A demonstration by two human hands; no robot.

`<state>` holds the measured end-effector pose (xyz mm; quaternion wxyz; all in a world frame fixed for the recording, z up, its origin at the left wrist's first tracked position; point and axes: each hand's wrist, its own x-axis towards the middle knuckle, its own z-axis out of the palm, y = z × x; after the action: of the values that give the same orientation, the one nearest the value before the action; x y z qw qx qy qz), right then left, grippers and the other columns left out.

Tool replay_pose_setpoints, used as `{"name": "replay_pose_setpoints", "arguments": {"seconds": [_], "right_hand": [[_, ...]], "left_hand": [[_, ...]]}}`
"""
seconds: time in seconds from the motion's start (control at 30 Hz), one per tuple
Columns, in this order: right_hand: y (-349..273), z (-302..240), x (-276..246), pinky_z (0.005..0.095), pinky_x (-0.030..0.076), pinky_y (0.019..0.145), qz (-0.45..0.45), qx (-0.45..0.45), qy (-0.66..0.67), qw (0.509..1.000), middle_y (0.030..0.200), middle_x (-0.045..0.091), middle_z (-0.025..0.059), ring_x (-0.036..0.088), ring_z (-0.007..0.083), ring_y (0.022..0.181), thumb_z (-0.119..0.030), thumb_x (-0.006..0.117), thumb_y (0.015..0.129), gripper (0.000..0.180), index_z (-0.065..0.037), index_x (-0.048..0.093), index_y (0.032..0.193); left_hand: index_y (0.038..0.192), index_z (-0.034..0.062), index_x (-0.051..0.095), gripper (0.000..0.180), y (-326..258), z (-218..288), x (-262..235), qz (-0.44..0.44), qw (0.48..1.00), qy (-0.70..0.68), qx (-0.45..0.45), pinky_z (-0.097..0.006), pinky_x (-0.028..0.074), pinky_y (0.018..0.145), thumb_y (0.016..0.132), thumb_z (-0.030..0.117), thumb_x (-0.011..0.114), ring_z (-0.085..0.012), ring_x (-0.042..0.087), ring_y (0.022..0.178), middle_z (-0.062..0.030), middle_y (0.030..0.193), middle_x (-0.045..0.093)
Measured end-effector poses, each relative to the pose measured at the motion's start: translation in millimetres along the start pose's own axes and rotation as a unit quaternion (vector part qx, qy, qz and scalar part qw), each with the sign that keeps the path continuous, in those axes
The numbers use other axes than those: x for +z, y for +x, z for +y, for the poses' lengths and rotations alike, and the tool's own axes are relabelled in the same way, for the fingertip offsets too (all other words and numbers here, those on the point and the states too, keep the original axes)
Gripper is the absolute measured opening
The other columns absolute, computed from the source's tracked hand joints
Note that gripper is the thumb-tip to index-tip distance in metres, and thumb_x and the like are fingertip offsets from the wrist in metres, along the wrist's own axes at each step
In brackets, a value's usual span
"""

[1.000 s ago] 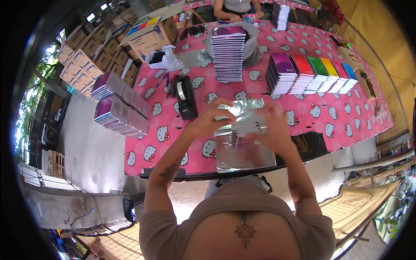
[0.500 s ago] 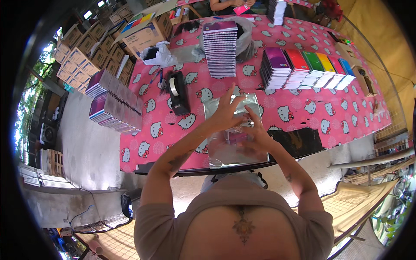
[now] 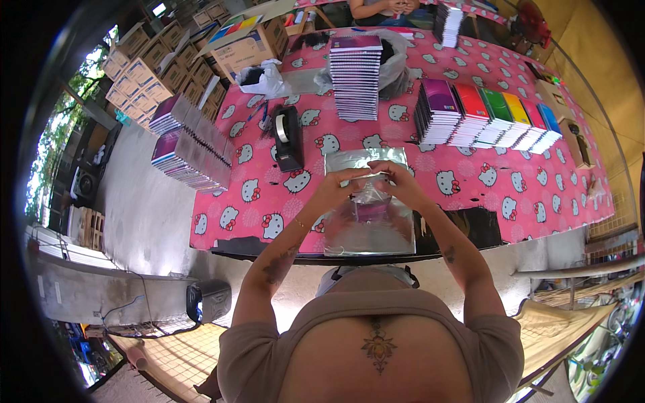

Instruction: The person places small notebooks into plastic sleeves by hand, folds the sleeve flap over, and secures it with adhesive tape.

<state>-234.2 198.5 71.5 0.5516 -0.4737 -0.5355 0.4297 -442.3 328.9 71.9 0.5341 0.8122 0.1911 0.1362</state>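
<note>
A shiny stack of clear plastic bags (image 3: 368, 238) lies flat at the table's near edge, with a purple patch showing in its middle. Over its upper half, my left hand (image 3: 338, 189) has its fingers closed on a plastic edge. Facing it, my right hand (image 3: 402, 184) pinches the same plastic, thumb and fingers together. The fingertips of both hands nearly meet. To the left stands a black tape dispenser (image 3: 289, 142) with a roll of clear tape. Beyond my hands rises a tall stack of spiral notebooks (image 3: 355, 80) with a purple cover on top.
Notebook stacks in several colours (image 3: 484, 114) stand at the right. More spiral notebooks (image 3: 191, 151) are piled at the left edge. An open cardboard box (image 3: 248, 54) and a white plastic bag (image 3: 265, 79) sit at the far left. Across the table sits another person (image 3: 386, 8).
My left hand has come down from above the plastic, and its spread fingers have closed. My right hand has drawn in to a pinch beside it. The view has shifted slightly.
</note>
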Motion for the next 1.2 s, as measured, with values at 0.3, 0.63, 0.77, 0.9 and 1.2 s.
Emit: {"name": "replay_pose_setpoints", "arguments": {"seconds": [0.3, 0.63, 0.77, 0.9, 1.2], "right_hand": [[-35, -4, 14, 0.0454, 0.034, 0.116, 0.014, -0.104, -0.308, 0.946, 0.127, 0.065, 0.0136, 0.059, 0.0307, 0.123, -0.013, 0.073, 0.085, 0.053, -0.007, 0.056, 0.134], [-35, -21, 31, 0.0402, 0.048, 0.097, 0.113, -0.061, -0.259, 0.957, 0.118, 0.06, 0.0127, 0.061, 0.028, 0.113, -0.01, 0.077, 0.08, 0.057, -0.006, 0.053, 0.131], [-19, -13, 19, 0.0364, 0.049, 0.093, 0.08, -0.071, -0.193, 0.975, 0.123, 0.055, 0.0138, 0.06, 0.0255, 0.109, -0.009, 0.079, 0.076, 0.061, -0.007, 0.052, 0.131], [-12, 3, 10, 0.0311, 0.05, 0.089, 0.05, 0.013, -0.111, 0.993, 0.117, 0.058, 0.0103, 0.059, 0.0191, 0.105, -0.007, 0.078, 0.078, 0.057, -0.005, 0.054, 0.128], [-16, 8, 22, 0.0276, 0.048, 0.086, 0.087, 0.068, 0.016, 0.994, 0.11, 0.057, 0.0047, 0.055, 0.0138, 0.1, -0.005, 0.073, 0.084, 0.046, -0.005, 0.056, 0.127]], "left_hand": [[0.115, 0.0111, 0.068, 0.036, -30, 36, 23, 0.119, 0.926, 0.28, 0.225, -0.041, 0.05, 0.088, 0.083, 0.026, 0.076, -0.0279, 0.061, 0.105, -0.0089, 0.111, 0.066], [0.085, 0.0084, 0.067, 0.014, -5, 52, 28, 0.161, 0.943, 0.269, 0.115, -0.046, 0.049, 0.063, 0.083, 0.02, 0.074, -0.0318, 0.065, 0.072, -0.0104, 0.072, 0.065], [0.081, 0.0092, 0.065, 0.015, 8, 65, 20, 0.093, 0.938, 0.329, 0.059, -0.047, 0.049, 0.059, 0.085, 0.022, 0.071, -0.0337, 0.066, 0.067, -0.0106, 0.07, 0.066], [0.085, 0.009, 0.064, 0.018, 16, 66, 23, 0.092, 0.909, 0.404, 0.038, -0.045, 0.049, 0.059, 0.085, 0.026, 0.071, -0.0341, 0.067, 0.074, -0.0128, 0.075, 0.067], [0.118, 0.0023, 0.062, 0.043, 33, -29, -5, 0.047, 0.981, -0.168, -0.083, -0.031, 0.051, 0.068, 0.081, 0.017, 0.078, -0.0175, 0.065, 0.074, -0.0116, 0.081, 0.069]]}}
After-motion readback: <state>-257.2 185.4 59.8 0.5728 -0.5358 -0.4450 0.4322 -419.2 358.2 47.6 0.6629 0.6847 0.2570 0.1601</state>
